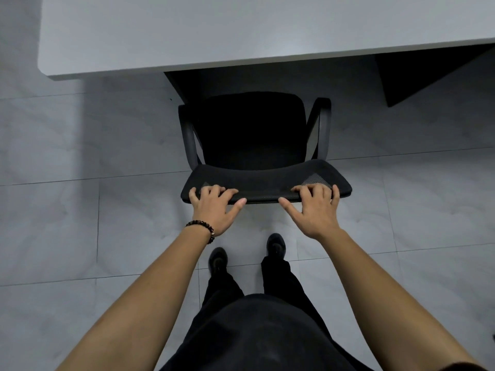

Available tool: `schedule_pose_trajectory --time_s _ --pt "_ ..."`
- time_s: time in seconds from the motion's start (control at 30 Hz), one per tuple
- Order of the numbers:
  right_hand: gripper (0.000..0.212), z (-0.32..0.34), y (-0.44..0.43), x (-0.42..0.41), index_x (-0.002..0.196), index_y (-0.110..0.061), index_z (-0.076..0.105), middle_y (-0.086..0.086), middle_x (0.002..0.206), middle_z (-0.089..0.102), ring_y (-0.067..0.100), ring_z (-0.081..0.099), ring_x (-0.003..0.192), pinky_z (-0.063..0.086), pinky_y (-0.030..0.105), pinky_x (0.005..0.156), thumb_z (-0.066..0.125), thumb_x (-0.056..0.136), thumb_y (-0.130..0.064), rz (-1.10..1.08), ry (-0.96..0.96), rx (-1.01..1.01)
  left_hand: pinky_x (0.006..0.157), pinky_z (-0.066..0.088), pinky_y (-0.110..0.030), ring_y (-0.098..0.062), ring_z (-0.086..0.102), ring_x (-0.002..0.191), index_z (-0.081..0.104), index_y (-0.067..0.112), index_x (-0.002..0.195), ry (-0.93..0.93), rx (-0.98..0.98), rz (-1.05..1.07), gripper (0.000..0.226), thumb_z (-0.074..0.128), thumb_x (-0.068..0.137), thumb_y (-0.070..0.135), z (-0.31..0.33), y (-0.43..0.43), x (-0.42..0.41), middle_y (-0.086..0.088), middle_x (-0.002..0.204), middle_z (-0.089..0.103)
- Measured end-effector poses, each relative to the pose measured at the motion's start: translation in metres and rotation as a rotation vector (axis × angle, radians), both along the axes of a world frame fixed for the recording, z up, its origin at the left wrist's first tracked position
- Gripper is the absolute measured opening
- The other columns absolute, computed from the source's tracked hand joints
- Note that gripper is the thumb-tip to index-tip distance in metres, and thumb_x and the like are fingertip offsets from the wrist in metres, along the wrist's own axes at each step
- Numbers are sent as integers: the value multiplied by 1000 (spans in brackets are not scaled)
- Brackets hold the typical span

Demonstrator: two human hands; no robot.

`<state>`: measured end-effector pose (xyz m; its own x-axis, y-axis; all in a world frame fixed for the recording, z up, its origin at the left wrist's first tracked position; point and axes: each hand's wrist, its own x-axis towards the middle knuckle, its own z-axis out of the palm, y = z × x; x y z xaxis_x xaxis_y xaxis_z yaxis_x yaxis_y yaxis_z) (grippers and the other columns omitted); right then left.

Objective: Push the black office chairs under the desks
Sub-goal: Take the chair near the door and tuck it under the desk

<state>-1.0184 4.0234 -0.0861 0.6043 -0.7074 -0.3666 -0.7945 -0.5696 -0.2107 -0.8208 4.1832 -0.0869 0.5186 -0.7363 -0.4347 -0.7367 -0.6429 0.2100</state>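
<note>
The white desk (pixel 241 33) spans the view beyond the fingertips, its long edge running left to right. The black office chair (pixel 251 135) faces it, seat just short of the edge. The left hand (pixel 214 204) and right hand (pixel 316 207) curl their fingers over the backrest's top, thumbs beneath.

The tiled floor (pixel 80 223) is carrying the chair (pixel 254 135), beyond the fingers, and the desk (pixel 214 30) farther on.
</note>
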Motion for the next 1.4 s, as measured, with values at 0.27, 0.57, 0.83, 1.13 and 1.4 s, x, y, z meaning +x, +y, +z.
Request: schedule_pose_trajectory --time_s 0.27,0.57,0.83,1.13,1.4 --pt "66 0 4 -1 133 -33 49 7 139 42 30 23 139 -10 52 115 26 89 -76 -13 -20 29 111 11 -50 -23 40 123 53 34 128 -47 -12 43 57 20 92 64 -3 -3 -1 2 126 55" --pt "64 -3 -5 -9 130 -34 52 6 138 43 29 23 140 -11 51 116 28 88 -76 8 -39 25 109 15 -48 -23 43 120 55 32 126 -73 -14 73 54 21 94 61 -8 -3 -18 1 122 57" --pt "63 19 -9 -11 142 -24 43 5 141 47 24 31 138 0 47 119 44 92 -63 -25 -103 138 110 25 -45 -23 48 120 52 24 130 148 -132 229 46 40 94 50 24 -7 -15 -3 125 58" --pt "61 129 42 -47 150 -25 31 -7 152 34 8 32 139 32 31 112 46 97 -51 -421 -702 100 105 37 -35 -16 43 126 38 17 142 313 -628 318 55 56 93 31 142 10 -18 -5 139 45" --pt "53 128 193 -93 143 -28 41 -12 141 41 2 41 128 40 30 104 57 94 -42 -913 -746 -35 102 44 -39 -7 47 120 38 22 140 506 -556 -149 54 57 91 33 148 56 -36 8 129 47"
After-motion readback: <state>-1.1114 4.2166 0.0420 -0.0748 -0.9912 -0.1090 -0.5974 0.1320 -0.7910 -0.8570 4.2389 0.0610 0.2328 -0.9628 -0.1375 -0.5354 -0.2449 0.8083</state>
